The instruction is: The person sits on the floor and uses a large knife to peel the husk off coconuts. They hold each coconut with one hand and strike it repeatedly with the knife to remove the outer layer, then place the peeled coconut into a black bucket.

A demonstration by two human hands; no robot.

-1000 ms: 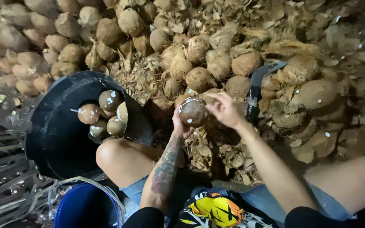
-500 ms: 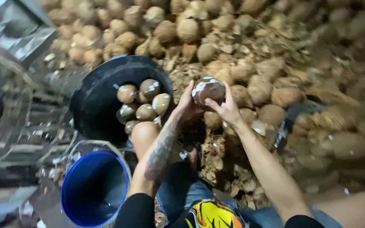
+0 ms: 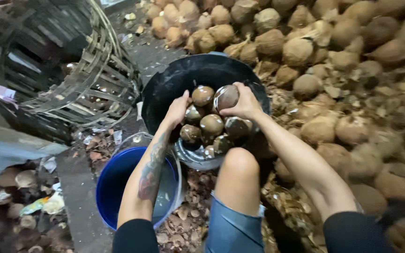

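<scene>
Right hand (image 3: 245,104) clasped over a peeled coconut (image 3: 226,97), just above centre of the frame, over the black tub (image 3: 165,89). Fingers (image 3: 238,111) curled around the nut's right and lower side, thumb side across its top; left and front face of the shell bare and glossy. Nut roughly egg-shaped, long axis tilted from lower left to upper right, narrower end toward the upper right under the hand; exact tip hidden. Resting on or just above the heap of peeled coconuts (image 3: 211,125) in the tub, contact not clear.

Left hand (image 3: 178,108) to the left of that heap, fingers bent loosely downward against the nuts at the tub's left side, gripping nothing that can be made out.

Blue bucket (image 3: 113,180) at lower left under the tattooed forearm. Woven basket (image 3: 87,89) at upper left. Pile of husked brown coconuts (image 3: 305,47) across the top and right. Husk scraps (image 3: 188,220) at lower centre beside the bare knee.
</scene>
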